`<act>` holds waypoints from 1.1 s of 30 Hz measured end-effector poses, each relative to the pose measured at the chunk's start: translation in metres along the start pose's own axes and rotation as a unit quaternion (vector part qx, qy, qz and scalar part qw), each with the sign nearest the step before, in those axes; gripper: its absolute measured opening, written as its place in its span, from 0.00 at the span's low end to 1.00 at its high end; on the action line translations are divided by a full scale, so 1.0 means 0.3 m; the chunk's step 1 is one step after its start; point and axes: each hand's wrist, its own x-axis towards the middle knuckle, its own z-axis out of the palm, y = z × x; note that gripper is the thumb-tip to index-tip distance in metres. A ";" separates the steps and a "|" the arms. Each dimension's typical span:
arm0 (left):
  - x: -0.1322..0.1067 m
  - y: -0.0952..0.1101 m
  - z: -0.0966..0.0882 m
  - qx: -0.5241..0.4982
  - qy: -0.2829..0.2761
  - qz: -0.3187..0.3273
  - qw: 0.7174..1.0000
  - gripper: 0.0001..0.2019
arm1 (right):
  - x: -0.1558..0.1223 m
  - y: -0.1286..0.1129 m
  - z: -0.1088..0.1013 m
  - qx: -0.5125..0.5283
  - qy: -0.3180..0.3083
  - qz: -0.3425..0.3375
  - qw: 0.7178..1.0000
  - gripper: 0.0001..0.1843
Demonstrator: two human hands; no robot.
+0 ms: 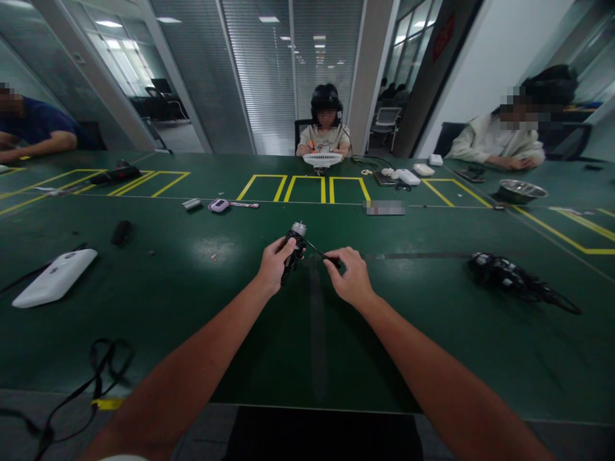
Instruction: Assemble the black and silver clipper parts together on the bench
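Observation:
My left hand (275, 262) is closed around a small black cylinder with a silver metal end (295, 246), held upright just above the green table (192, 307). A thin black wire or strap (316, 250) runs from the cylinder to my right hand (350, 276). The right hand pinches the wire's far end between thumb and fingers. Both forearms reach in from the bottom of the view.
A white flat device (54, 276) lies at the left, a black strap (103, 365) near the front edge. A bundle of black parts (514, 278) sits at the right. Farther off: a metal bowl (521, 190), a purple item (219, 205), yellow floor-style markings, and three seated people.

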 end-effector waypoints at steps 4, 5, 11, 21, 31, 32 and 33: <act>0.007 0.002 0.000 -0.076 -0.018 -0.050 0.996 0.21 | 0.002 -0.001 0.013 0.009 -0.020 -0.003 1.000 0.06; 0.006 0.004 0.001 -0.091 -0.030 -0.057 0.994 0.20 | 0.004 0.004 0.012 0.010 -0.023 -0.001 1.000 0.06; -0.011 0.006 -0.004 -0.079 -0.209 -0.120 0.967 0.23 | 0.006 0.043 -0.006 0.027 -0.052 0.007 0.998 0.06; -0.010 0.012 -0.033 -0.041 -0.282 -0.147 0.947 0.25 | 0.002 0.037 -0.013 0.028 -0.042 -0.005 0.999 0.05; 0.019 0.008 -0.040 -0.092 -0.173 -0.152 0.969 0.21 | 0.003 0.047 -0.016 0.026 -0.011 0.023 0.999 0.05; 0.021 0.006 -0.042 -0.097 -0.162 -0.160 0.969 0.20 | 0.003 0.047 -0.015 0.028 -0.009 0.025 0.999 0.05; 0.022 0.004 -0.043 -0.103 -0.153 -0.167 0.968 0.19 | 0.003 0.046 -0.013 0.029 -0.010 0.027 0.999 0.05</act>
